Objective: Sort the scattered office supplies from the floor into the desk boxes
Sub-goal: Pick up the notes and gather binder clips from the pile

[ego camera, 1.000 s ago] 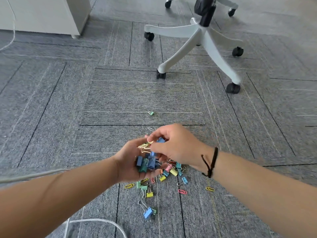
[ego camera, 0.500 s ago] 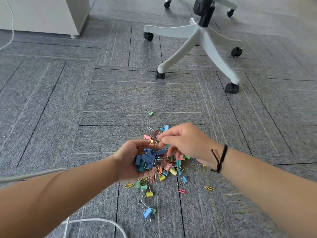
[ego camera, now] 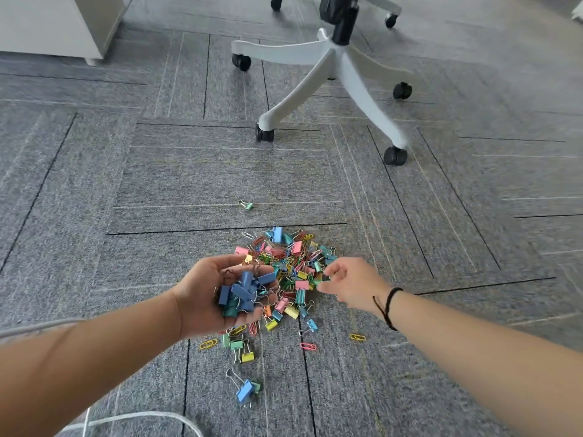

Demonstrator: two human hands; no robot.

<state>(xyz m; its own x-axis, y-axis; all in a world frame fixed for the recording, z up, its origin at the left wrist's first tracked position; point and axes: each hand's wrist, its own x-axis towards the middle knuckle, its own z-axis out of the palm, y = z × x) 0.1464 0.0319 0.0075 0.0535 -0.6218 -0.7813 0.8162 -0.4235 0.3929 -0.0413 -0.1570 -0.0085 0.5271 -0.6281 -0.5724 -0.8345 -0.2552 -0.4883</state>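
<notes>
Nearest the camera, a white cable point(ego camera: 142, 416) crosses the grey carpet point(ego camera: 94, 216), and a lone blue binder clip point(ego camera: 244, 391) lies just beyond it. The left hand point(ego camera: 217, 298), palm up, cups a cluster of blue binder clips point(ego camera: 244, 291), its fingers curled loosely around them. The right hand point(ego camera: 350, 283), a black cord at its wrist, reaches into the near right edge of the multicoloured pile of clips point(ego camera: 288, 266); thumb and forefinger are closed together at a clip, though what they hold cannot be resolved. One second ago the right hand was over the left palm; it has since moved right and down to the pile. Farther off, a single green clip point(ego camera: 247, 205) lies apart, then a white chair base point(ego camera: 331, 77) and a cabinet point(ego camera: 53, 23).
</notes>
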